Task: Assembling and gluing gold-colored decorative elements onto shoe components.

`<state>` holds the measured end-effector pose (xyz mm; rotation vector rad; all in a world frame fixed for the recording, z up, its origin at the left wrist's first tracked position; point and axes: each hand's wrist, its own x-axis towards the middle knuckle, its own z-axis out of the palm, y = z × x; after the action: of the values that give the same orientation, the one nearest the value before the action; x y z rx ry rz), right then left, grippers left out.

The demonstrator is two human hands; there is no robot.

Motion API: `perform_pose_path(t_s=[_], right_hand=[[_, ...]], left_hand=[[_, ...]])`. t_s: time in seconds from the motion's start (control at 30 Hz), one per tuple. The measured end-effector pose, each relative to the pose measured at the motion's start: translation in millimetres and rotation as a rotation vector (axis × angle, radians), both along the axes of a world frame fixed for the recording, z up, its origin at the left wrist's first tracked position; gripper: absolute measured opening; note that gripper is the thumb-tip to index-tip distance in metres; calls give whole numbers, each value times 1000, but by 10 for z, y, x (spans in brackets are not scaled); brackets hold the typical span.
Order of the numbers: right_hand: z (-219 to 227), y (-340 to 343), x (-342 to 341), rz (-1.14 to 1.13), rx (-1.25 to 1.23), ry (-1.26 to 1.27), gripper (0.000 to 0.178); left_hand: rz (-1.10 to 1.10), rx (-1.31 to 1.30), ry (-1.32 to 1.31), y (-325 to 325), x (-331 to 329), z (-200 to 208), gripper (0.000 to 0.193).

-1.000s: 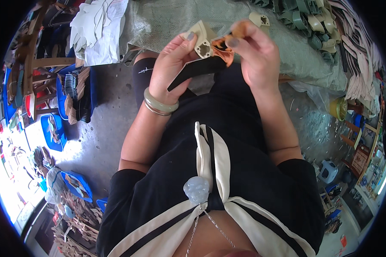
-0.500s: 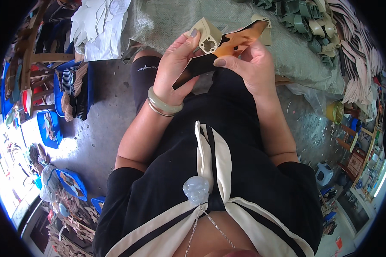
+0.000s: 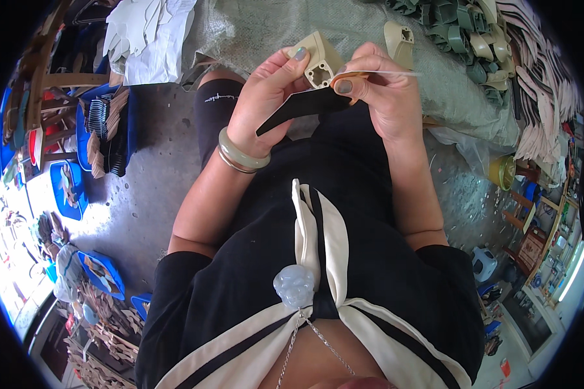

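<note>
Arms (image 3: 204, 211): elbows bent, forearms angled up over the lap; a pale bangle (image 3: 242, 155) circles the left wrist.
Left hand (image 3: 261, 97): thumb on top, clamped on the hollow beige part, seemingly gripped this way to leave its open end uncovered.
Right hand (image 3: 390, 97): wrist raised, thumb and bent forefinger pinched together on the black-and-orange strip, probably because so limp a sheet needs firm control.
Black-and-orange strip (image 3: 305, 109): between the hands, curled at the right thumb, its black end before the left palm; whether left fingers touch it is hidden.
Hollow beige part (image 3: 322, 52): tilted, its screw-holed opening toward the person, just beside the orange curl.
Woven sack (image 3: 259, 29): beyond the hands, bearing a second beige part (image 3: 399, 48).
Green plastic parts (image 3: 457, 39): heaped at the sack's far right.
</note>
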<state>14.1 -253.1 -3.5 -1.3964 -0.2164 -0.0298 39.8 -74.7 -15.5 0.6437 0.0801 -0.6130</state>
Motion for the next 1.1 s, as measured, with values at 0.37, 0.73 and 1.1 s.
perform_pose_path(t_s=[0.37, 0.73, 1.1], right_hand=[[-45, -31, 16, -16, 116, 91, 15], [38, 0, -25, -9, 181, 139, 15], [12, -15, -7, 23, 272, 233, 15]], left_hand=[[-53, 34, 24, -26, -39, -21, 22], [-76, 34, 8, -14, -78, -35, 18], [-99, 146, -101, 12, -94, 100, 16]])
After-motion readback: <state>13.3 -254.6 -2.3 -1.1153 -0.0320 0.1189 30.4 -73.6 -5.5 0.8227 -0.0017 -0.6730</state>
